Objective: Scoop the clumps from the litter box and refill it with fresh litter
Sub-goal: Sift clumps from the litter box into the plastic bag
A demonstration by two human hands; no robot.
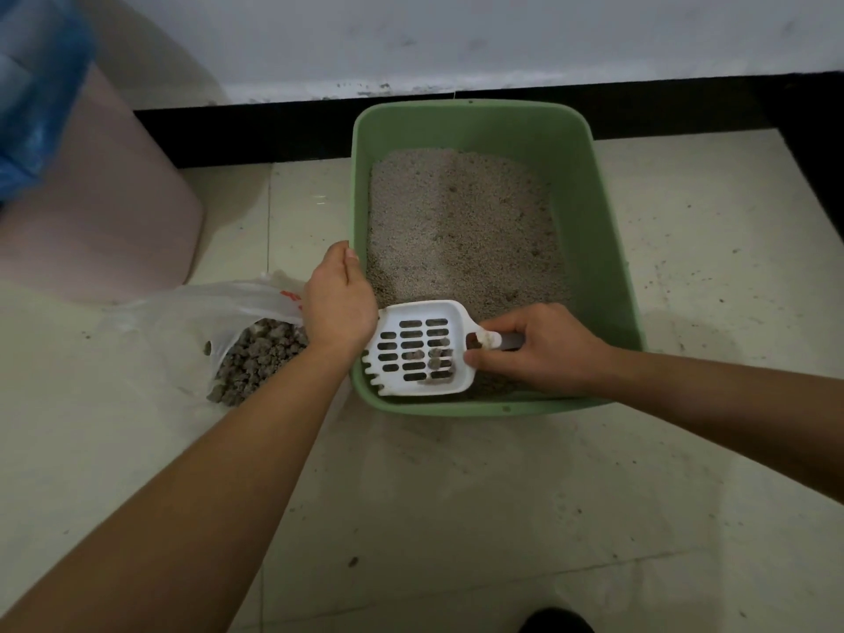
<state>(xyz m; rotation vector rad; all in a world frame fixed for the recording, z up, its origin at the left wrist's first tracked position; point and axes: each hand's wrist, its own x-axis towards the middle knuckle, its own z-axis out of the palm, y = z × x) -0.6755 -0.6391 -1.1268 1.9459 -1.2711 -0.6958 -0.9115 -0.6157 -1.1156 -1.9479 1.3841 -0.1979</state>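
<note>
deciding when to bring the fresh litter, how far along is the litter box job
Done: a heap of clumps already lies in the plastic bag beside the litter box. In hand: the right hand holds the scoop, a few clumps in it, over the box's near end; the left hand grips the left rim. Left: tip those out, then refill.

White wall (456,34), scuffed near bottom. Black baseboard (228,134) along it. Cream tile floor (456,495), gritty, dark specks. Pink bin (100,198) at left, blue bag (36,84) over its top. Dim light.
</note>
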